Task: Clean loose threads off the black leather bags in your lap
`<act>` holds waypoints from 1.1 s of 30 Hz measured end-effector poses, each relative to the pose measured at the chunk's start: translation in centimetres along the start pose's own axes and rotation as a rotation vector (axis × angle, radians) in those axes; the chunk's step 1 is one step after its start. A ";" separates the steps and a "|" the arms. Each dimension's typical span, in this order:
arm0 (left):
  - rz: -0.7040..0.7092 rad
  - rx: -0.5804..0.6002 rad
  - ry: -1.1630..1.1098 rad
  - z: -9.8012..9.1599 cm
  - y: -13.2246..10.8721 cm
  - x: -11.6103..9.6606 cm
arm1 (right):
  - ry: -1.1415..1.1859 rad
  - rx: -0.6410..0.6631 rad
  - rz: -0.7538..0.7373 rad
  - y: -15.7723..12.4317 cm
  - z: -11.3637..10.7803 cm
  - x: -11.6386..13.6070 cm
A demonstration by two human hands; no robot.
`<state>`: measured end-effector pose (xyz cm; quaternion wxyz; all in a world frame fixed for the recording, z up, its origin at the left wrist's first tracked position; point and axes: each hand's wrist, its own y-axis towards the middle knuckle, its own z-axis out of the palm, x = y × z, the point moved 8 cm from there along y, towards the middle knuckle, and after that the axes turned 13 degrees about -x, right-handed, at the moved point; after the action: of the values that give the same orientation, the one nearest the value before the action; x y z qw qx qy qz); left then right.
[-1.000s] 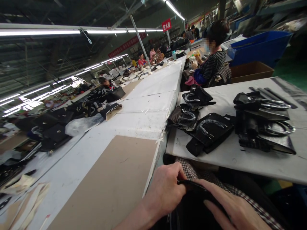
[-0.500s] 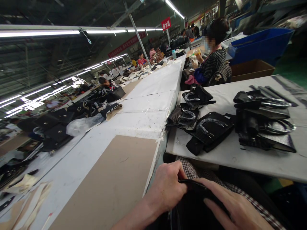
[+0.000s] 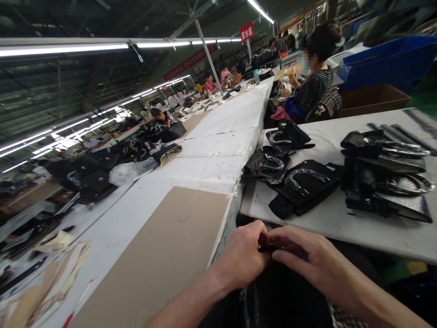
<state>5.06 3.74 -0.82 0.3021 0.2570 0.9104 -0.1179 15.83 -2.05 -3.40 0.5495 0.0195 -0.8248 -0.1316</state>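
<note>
A black bag (image 3: 283, 296) lies in my lap below the table edges, its lower part dark and cut off by the frame. My left hand (image 3: 244, 255) is closed on its upper edge, with the fingers curled under out of sight. Close beside it, my right hand (image 3: 300, 253) pinches the same edge between thumb and fingers. The two hands nearly touch, and the fingertips are partly hidden. Some shiny clear plastic (image 3: 251, 300) shows at the bag's left side.
A beige board (image 3: 164, 250) covers the near part of the long white table (image 3: 218, 168). On the right-hand table (image 3: 317, 232) lie several black bag pieces (image 3: 303, 187) with plastic-wrapped handles. A co-worker (image 3: 314, 86) sits beyond it, near a blue bin (image 3: 385, 64).
My right hand has moved left and up along the bag's edge, closing in beside my left hand. Its fingers went from stretched to pinching. The view has shifted slightly left.
</note>
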 end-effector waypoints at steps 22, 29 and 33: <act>0.365 -0.624 0.386 -1.8 -8.2 -0.3 | -0.133 -0.035 -0.072 0.7 1.7 -0.8; 0.115 -0.348 0.348 -2.0 -5.9 1.5 | -0.179 -0.064 -0.131 1.0 1.5 0.4; 0.191 -0.290 0.510 -1.7 -5.0 0.9 | -0.198 -0.081 -0.146 1.1 1.5 0.5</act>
<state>0.96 0.52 0.27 0.1068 0.3171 0.9359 0.1104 14.40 -0.79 -3.27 0.4547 0.0441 -0.8654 -0.2059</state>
